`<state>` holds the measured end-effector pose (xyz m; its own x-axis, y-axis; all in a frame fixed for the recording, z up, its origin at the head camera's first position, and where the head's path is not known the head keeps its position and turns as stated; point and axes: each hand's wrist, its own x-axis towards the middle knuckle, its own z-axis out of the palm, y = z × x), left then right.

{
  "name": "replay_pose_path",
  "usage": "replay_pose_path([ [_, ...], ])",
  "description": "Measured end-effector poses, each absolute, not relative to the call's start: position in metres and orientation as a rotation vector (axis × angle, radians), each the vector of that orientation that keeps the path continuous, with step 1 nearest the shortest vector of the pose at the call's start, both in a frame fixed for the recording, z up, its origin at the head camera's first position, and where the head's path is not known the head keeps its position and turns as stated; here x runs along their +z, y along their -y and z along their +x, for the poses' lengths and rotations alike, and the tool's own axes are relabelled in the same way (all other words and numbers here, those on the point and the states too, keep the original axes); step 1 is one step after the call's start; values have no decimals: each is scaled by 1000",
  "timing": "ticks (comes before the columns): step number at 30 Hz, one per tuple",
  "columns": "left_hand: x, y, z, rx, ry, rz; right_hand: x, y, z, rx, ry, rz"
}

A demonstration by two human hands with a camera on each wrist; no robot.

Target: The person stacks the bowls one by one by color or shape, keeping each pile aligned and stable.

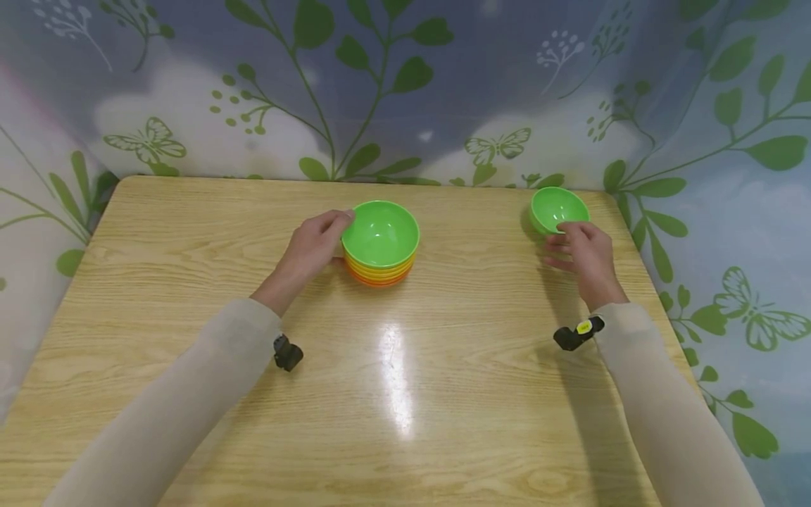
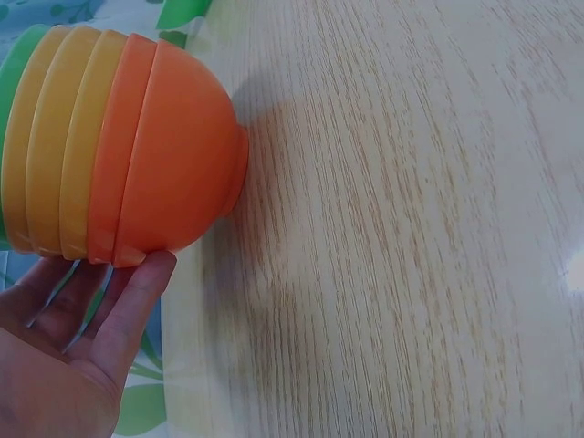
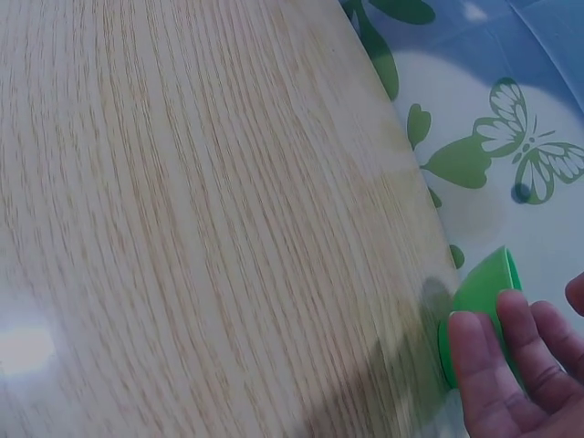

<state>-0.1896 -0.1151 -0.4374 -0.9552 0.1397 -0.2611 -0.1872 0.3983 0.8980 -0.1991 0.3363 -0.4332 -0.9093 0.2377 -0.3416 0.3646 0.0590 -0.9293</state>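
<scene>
A stack of bowls stands near the back middle of the table, a green one on top, with yellow and orange ones beneath. At its left side is my left hand: the thumb lies at the green rim, and the fingers press against the outer wall lower down. A separate green bowl stands upright near the back right corner. My right hand is at its near side, fingers extended and spread in front of the wall, thumb apart from the rim.
The wooden table reaches back to a patterned curtain with leaves and butterflies, which also hangs along both sides. Small dark cameras are strapped at both wrists.
</scene>
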Motion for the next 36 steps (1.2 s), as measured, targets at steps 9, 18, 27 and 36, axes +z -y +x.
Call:
replay_pose_path([
  [9, -438, 115, -190, 1571, -2369, -36, -436, -343, -198, -2037, -2204, 702],
  [18, -439, 115, -190, 1579, -2362, -39, -441, -349, -198, -2056, -2210, 790],
  [27, -439, 115, -189, 1582, -2362, -34, -442, -353, -198, -2031, -2209, 839],
  [36, -438, 115, -190, 1590, -2348, -46, -448, -357, -201, -2035, -2171, 883],
])
